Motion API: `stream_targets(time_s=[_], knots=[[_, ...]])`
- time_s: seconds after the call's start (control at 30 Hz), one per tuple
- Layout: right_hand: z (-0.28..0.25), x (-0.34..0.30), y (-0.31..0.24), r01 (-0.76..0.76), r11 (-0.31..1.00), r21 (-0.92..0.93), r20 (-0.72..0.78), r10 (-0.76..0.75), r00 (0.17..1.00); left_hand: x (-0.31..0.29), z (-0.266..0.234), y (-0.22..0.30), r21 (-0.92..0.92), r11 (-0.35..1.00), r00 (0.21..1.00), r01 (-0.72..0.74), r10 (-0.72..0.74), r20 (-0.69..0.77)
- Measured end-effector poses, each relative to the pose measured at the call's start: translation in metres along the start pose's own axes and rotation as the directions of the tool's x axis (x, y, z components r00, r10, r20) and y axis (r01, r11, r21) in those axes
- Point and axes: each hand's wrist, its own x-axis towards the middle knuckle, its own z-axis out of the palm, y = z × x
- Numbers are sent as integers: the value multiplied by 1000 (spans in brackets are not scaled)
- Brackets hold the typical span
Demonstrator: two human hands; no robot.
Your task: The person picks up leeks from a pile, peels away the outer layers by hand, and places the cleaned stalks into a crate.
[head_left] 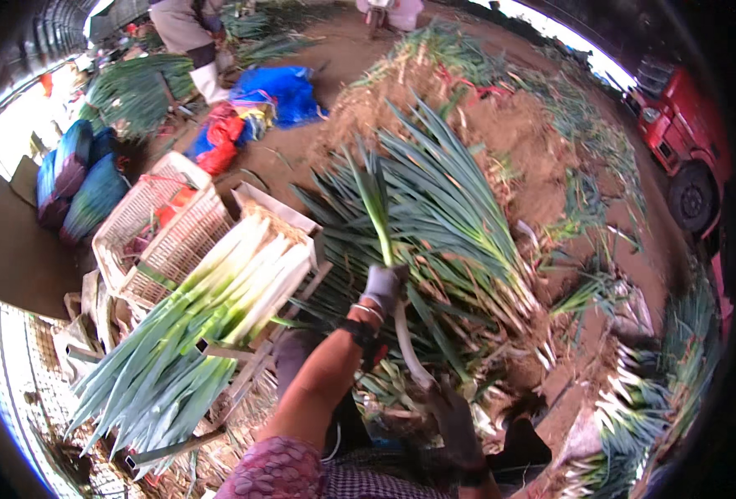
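Observation:
My left hand (384,288), in a grey glove, is closed around a long green onion (406,345). Its green leaves point up and away from me, and its white stalk slants down to the right. At the stalk's root end is my right hand (454,422), also gloved; its fingers seem closed on that end, though they are dark and a little blurred. Beyond both hands lies a heap of untrimmed green onions (459,216), leaves away from me. To the left, a bundle of cleaned green onions (243,266) rests on a metal-framed stand (275,205), white ends toward the heap.
A cream plastic basket (168,237) stands beyond the bundle, near blue net-wrapped bundles (89,179). Further off are a blue sheet (278,93) and another person (187,37). Small onion bundles (630,416) lie at right; a red vehicle (688,141) is parked behind.

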Motion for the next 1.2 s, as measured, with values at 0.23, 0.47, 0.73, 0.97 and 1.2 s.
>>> stream_targets(time_s=[0.23, 0.47, 0.73, 0.97, 1.2], knots=[[-45, -53, -21, -372, 926, 61, 69, 368, 927, 53, -35, -6, 2, 999, 976, -39, 38, -214], [-63, 4, -9, -352, 935, 49, -171, 355, 919, 8, 10, 11, -128, 981, 988, -148, 141, -59], [-39, -6, -41, -450, 764, 463, 48, 485, 873, -15, 36, 11, -103, 994, 998, 37, -32, 52], [-13, -8, 3, -227, 972, -56, -107, 220, 970, -32, 40, 4, 71, 993, 988, -94, 85, 126], [-53, -4, 225, -705, 661, -255, -293, 642, 708, -58, 45, 42, 112, 952, 949, -286, 264, 175]])
